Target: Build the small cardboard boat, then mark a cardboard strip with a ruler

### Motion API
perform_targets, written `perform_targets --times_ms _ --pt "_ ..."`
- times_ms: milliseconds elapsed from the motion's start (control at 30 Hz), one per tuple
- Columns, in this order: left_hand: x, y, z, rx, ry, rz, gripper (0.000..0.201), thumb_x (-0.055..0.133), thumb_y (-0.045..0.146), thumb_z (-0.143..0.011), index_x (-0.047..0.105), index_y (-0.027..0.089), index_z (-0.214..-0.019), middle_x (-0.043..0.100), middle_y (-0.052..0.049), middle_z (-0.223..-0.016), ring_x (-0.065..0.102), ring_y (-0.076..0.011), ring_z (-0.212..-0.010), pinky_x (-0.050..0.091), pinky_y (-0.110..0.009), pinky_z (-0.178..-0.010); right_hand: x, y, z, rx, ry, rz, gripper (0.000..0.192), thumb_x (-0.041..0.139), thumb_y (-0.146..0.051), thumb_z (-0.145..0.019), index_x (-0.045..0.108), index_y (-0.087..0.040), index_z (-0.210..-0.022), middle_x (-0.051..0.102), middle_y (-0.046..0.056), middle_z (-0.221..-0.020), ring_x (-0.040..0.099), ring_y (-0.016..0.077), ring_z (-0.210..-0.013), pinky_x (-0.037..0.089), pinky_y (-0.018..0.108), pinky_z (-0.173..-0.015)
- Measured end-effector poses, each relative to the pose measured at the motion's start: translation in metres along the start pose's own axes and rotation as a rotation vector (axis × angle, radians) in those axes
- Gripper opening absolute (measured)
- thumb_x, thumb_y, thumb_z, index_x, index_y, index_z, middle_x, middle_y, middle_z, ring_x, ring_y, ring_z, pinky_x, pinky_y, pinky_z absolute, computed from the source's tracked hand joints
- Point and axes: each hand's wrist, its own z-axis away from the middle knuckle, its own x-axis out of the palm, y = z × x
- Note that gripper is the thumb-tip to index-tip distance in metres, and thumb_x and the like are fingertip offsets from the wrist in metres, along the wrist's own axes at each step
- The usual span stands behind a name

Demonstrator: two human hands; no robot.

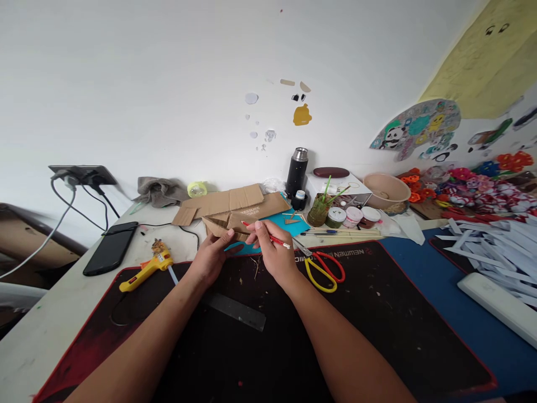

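Beyond a ruler [235,311] on a black mat [268,364], the left hand [211,256] pinches a piece of cardboard [217,228] and the right hand [276,253] grips a red pencil [279,242].
A yellow glue gun [147,271] lies left of the hands, scissors [311,261] to the right. The held cardboard is at the mat's far edge, near the pencil's tip. Behind, more cardboard [226,200] and a blue sheet [296,226] lie on the surface [54,324], before a black flask [297,174].

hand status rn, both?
Left hand: closed on a cardboard piece, thumb on top.
Right hand: closed around a red pencil.
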Motion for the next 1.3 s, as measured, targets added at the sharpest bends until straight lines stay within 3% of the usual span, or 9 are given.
perform_targets --times_ms 1300 --pt "0.0003 0.0014 0.0016 0.011 -0.01 -0.003 0.069 0.107 0.052 -0.069 0.078 0.022 -0.124 0.08 -0.016 -0.14 0.074 -0.0406 -0.131 0.064 -0.056 -0.103 0.0 -0.0024 0.0003 0.015 -0.01 0.008 0.055 0.053 -0.068 -0.116 0.082 -0.024 -0.1 0.082 0.006 -0.08 0.078 0.0212 -0.072 0.062 0.031 -0.065"
